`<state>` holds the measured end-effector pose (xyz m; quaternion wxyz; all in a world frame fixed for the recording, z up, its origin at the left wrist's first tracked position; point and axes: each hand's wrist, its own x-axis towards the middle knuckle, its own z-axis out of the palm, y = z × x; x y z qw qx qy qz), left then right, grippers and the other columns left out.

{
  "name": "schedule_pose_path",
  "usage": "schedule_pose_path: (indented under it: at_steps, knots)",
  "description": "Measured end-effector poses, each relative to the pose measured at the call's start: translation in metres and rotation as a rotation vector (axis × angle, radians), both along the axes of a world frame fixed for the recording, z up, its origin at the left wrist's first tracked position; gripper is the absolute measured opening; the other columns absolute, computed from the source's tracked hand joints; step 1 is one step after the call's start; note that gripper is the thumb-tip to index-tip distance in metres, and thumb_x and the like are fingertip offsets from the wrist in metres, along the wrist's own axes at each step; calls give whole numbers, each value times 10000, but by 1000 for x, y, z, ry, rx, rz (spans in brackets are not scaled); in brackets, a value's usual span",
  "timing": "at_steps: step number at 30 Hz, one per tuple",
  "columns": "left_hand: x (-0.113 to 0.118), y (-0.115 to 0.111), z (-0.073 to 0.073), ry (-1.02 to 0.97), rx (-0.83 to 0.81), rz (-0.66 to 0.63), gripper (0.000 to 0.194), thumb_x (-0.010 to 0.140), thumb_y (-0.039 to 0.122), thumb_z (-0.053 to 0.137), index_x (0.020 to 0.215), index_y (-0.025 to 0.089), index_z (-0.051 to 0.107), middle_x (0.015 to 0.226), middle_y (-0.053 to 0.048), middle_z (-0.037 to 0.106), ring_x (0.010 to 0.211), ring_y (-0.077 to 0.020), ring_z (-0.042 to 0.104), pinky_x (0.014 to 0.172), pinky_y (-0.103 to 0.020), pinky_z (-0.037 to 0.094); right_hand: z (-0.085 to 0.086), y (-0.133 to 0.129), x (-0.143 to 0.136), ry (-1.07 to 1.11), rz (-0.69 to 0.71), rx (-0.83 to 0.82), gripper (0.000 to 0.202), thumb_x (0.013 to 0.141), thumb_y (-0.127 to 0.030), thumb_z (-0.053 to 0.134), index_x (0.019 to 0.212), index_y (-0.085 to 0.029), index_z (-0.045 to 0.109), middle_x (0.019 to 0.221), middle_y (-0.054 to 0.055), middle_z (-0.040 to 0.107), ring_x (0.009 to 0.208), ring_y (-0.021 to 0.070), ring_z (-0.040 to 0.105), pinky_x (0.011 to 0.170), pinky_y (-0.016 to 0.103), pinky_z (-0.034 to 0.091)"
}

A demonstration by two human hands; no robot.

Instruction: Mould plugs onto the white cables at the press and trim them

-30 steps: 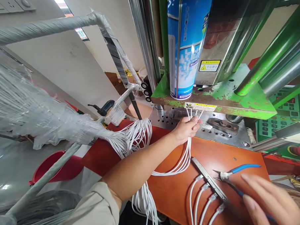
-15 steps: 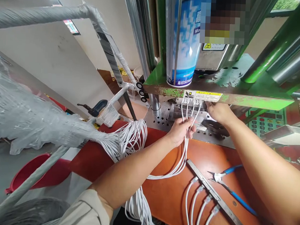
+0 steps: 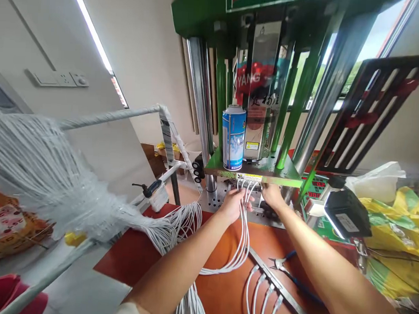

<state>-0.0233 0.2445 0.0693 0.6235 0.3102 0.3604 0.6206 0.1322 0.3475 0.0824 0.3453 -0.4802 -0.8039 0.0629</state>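
Observation:
My left hand (image 3: 234,205) is closed around several white cables (image 3: 242,232) just in front of the green press. The upper ends of these cables run under the press plate (image 3: 264,175) to a metal mould there. At the mould's right side is my right hand (image 3: 272,195), its fingertips hidden under the plate, so I cannot see what they touch. On the orange table lies a metal bar (image 3: 276,284) with several white cable ends seated along it. Blue-handled pliers (image 3: 280,263) rest to its right, partly behind my right forearm.
A blue spray can (image 3: 233,138) stands on the press plate. Bundled white cables (image 3: 182,225) spill from a wrapped rack (image 3: 128,118) at the left. A control panel (image 3: 314,189), a black box (image 3: 347,214) and yellow sacks (image 3: 390,229) are at the right. A red bucket (image 3: 12,296) sits lower left.
The view has tilted up and drawn back, showing more of the press and wall. My left hand still grips the cables, and my right hand stays beside the mould.

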Motion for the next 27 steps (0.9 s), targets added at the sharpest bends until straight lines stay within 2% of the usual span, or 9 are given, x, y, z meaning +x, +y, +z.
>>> schedule_pose_path:
  at_steps: [2, 5, 9, 12, 17, 20, 23, 25, 27]
  knots:
    - [-2, -27, 8, -14, -50, -113, 350, 943, 408, 706, 1010, 66, 668, 734, -109, 710, 464, -119, 563, 463, -252, 490, -16, -24, 10, 25, 3, 21, 322, 1073, -437, 517, 1139, -143, 632, 1092, 78, 665, 980, 190, 648, 902, 385, 549]
    - [4, -81, 7, -37, -145, -278, 389, 949, 421, 710, 1021, 39, 699, 643, -47, 623, 405, -44, 363, 397, -172, 259, -42, -66, 25, 38, 14, 32, 330, 1099, -408, 364, 1044, -164, 579, 970, 78, 626, 878, 196, 598, 824, 354, 497]
    - [22, -148, 3, -38, -227, -201, 447, 854, 517, 808, 943, 101, 672, 531, 67, 459, 415, -32, 234, 410, -180, 143, -64, -109, 41, 51, -84, 10, 300, 1075, -386, 335, 953, -190, 526, 939, 103, 576, 847, 236, 549, 765, 378, 426]
    - [29, -176, 9, 34, -211, -240, 525, 822, 627, 796, 948, 132, 672, 494, 78, 455, 377, -38, 214, 383, -202, 136, -71, -119, 55, 56, -70, -51, 285, 1045, -390, 383, 852, -212, 494, 868, 88, 571, 785, 235, 539, 724, 374, 417]
    - [20, -182, 16, 238, -65, -355, 550, 868, 689, 719, 883, 141, 683, 456, 72, 441, 350, -45, 218, 363, -218, 117, -74, -125, 73, 71, 95, -158, 295, 960, -391, 494, 749, -199, 567, 862, 101, 624, 874, 269, 581, 844, 436, 468]
    - [15, -179, 13, 292, 5, -390, 527, 890, 681, 696, 866, 155, 683, 440, 73, 426, 357, -58, 234, 375, -217, 161, -64, -139, 70, 148, 146, -209, 373, 997, -473, 455, 919, -185, 679, 1036, 136, 683, 1020, 298, 619, 917, 473, 498]
    - [16, -178, 13, 363, 36, -447, 517, 923, 674, 652, 849, 164, 683, 446, 70, 404, 376, -72, 263, 404, -226, 203, -43, -161, 61, 303, 370, -475, 532, 1070, -581, 312, 1253, -225, 661, 1035, 100, 733, 900, 241, 701, 785, 392, 567]
    - [18, -180, 18, 461, 55, -498, 510, 970, 653, 591, 848, 166, 680, 483, 59, 401, 414, -83, 302, 441, -235, 227, -29, -173, 58, 413, 588, -706, 544, 1064, -629, 350, 1307, -243, 647, 1000, 88, 758, 811, 226, 729, 697, 355, 579]
    - [16, -182, 25, 650, 107, -532, 500, 1029, 602, 506, 833, 172, 668, 543, 31, 437, 472, -98, 353, 491, -249, 271, -19, -181, 67, 391, 562, -593, 496, 1070, -602, 392, 1189, -225, 691, 932, 85, 767, 739, 217, 733, 642, 334, 577]
